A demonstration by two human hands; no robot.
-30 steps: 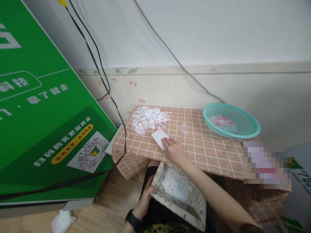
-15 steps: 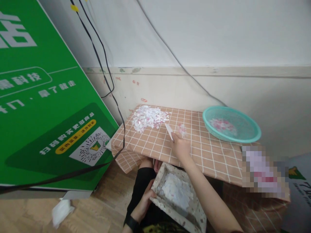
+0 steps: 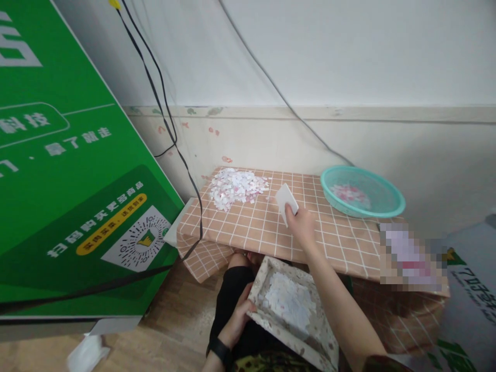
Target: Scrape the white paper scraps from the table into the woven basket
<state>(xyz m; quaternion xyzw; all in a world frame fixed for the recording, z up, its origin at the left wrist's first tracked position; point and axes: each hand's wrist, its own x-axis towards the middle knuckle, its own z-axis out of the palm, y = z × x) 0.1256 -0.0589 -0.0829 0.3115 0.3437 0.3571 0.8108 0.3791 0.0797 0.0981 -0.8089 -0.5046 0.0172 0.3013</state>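
My right hand point(image 3: 301, 223) pinches a white card point(image 3: 285, 202) and holds it over the checked tablecloth, its broad face turned toward me. Left of the card lies a heap of small white and pinkish paper-like pieces point(image 3: 234, 187). Down at my lap, my left hand point(image 3: 241, 316) is closed around the left edge of a speckled, shallow box point(image 3: 267, 321). Inside the box is a pile of similar white pieces point(image 3: 289, 299). My right forearm hides part of the box's right side.
A turquoise mesh basket point(image 3: 395, 206) with pink and white pieces stands at the table's right. The brown checked tablecloth point(image 3: 248, 227) drapes over the edges. A black strap point(image 3: 201, 217) hangs before the left corner, beside a green sign panel point(image 3: 116, 170). A blurred-out item lies front right.
My right hand has moved slightly right and turned the card from edge-on to face-on. The small pinkish patch beside that hand no longer shows. The box has shifted a little rightward in view.
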